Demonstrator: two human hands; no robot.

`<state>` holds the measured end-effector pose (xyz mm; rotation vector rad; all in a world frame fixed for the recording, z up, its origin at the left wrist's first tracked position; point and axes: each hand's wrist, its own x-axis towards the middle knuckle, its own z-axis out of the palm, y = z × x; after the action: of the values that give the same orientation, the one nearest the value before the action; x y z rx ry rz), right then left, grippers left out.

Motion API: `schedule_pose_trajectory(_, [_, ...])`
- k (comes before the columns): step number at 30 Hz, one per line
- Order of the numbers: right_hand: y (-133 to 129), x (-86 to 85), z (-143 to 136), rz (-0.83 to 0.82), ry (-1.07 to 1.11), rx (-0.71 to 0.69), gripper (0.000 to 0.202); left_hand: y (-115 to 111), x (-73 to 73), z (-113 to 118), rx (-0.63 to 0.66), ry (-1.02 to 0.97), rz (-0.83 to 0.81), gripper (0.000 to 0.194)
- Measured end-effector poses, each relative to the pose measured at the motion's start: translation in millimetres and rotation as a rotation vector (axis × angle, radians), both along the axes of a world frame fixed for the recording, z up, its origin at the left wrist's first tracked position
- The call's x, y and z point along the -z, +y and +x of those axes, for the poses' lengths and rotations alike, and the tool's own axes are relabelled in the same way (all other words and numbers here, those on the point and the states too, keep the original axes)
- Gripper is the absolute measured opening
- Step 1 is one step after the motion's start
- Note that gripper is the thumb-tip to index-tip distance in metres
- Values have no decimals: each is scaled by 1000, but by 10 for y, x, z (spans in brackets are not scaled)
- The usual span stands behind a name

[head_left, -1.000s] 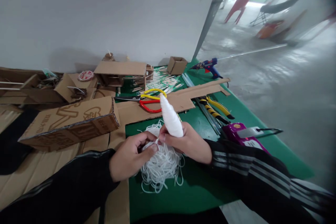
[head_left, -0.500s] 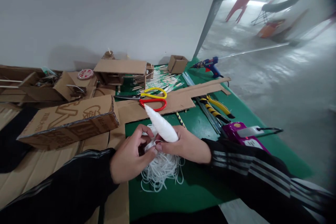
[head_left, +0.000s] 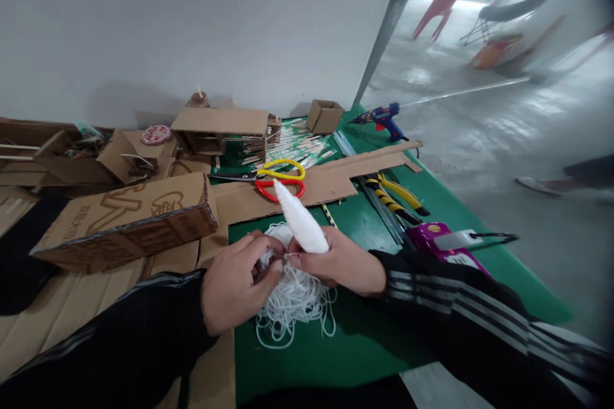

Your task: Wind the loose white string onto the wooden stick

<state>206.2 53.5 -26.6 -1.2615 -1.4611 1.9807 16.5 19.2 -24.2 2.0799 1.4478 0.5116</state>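
A white, pointed cone [head_left: 303, 222] with a fuzzy surface tilts up to the left, its wide end in the grip of my right hand [head_left: 348, 262]. Thumb and fingertip of that hand also pinch a thin white strand. My left hand [head_left: 242, 278] is closed on part of the white cord, fingers curled into it. Beneath both hands lies a loose, tangled heap of white cord [head_left: 300, 300] on the green tabletop [head_left: 364, 345]. Scissors [head_left: 278, 179] with one yellow and one red handle rest just beyond the cone tip, on a cardboard strip [head_left: 330, 185].
To the left stands a long cardboard box [head_left: 129, 220]. Wooden sticks [head_left: 297, 147] lie scattered behind the scissors. A blue glue gun [head_left: 384, 121], yellow-black pliers [head_left: 398, 195] and a purple power strip [head_left: 444, 246] line the right side. Someone's foot [head_left: 540, 185] shows on the floor.
The cone has shifted slightly right and stands a little more upright. My left fingers have moved slightly apart from my right ones. A person's foot and leg have appeared at the right.
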Motion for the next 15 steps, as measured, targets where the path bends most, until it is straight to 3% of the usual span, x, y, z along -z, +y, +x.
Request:
schedule_pose_trajectory(7, [22, 0, -15, 243, -29, -1, 12, 18, 41, -5, -9, 19, 35, 11])
schedule_pose_trajectory(15, [-4, 11, -28, 200, -1, -58, 29, -20, 50, 10, -72, -61, 42, 5])
